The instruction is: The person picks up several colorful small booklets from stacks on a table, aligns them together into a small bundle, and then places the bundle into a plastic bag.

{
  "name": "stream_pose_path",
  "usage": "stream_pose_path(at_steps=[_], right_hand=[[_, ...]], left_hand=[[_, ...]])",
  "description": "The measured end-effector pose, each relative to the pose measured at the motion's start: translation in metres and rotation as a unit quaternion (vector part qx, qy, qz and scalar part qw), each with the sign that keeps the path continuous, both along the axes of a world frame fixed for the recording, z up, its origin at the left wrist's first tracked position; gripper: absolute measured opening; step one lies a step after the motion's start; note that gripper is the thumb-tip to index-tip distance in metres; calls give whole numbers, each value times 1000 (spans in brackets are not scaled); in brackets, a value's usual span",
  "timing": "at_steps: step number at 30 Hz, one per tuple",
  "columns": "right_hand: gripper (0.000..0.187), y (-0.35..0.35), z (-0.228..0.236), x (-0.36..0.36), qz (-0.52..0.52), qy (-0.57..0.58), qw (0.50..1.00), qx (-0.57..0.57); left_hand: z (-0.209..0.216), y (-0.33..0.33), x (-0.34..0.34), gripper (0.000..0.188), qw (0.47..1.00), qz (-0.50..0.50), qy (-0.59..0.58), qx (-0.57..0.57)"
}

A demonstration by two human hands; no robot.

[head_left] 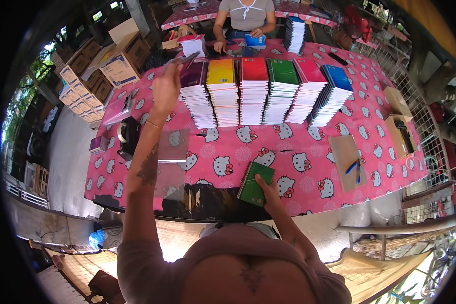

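**Head view: one hand up at the stacks, the other on a green notebook**

Head view, from the left side of the pink cartoon-cat tablecloth: cardboard boxes stand piled past the table's far-left corner, probably stock kept within reach. Just inside that edge a black tape dispenser sits beside a small pink book, apart from the working area.

The person's left hand is raised over the table, fingers closed on a thin dark notebook held up at a slant near the leftmost stack. A clear plastic sleeve lies flat on the cloth below that forearm, its opening hard to make out.

Across the middle runs a row of notebook stacks, six side by side, each topped by its own colour: dark purple, yellow, red, green, magenta, blue. Sorting by colour would let one be drawn from each in turn, I'd judge.

Near the front edge the right hand presses thumb and fingers on a green spiral notebook, which lies tilted on the cloth close to the body, pinned rather than lifted.

Further right a brown board carries blue pens, and two open cardboard boxes rest by the right edge. Across the table another person's hands hold a small blue item.
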State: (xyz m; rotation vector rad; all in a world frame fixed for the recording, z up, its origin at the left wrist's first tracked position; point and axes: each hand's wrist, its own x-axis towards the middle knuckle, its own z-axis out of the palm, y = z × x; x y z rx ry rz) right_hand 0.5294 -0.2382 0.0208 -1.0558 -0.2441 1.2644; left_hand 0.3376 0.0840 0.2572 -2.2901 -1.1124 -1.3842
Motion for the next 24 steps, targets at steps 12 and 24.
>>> stream_pose_path(at_steps=[12,24], right_hand=[[70,12,-30,-16,-27,-177,976,-125],[61,11,-9,-20,-44,-165,981,-88]], left_hand=[[-166,-222,9,34,940,-302,49,-151],[-213,-261,-3,52,846,-418,99,-316]])
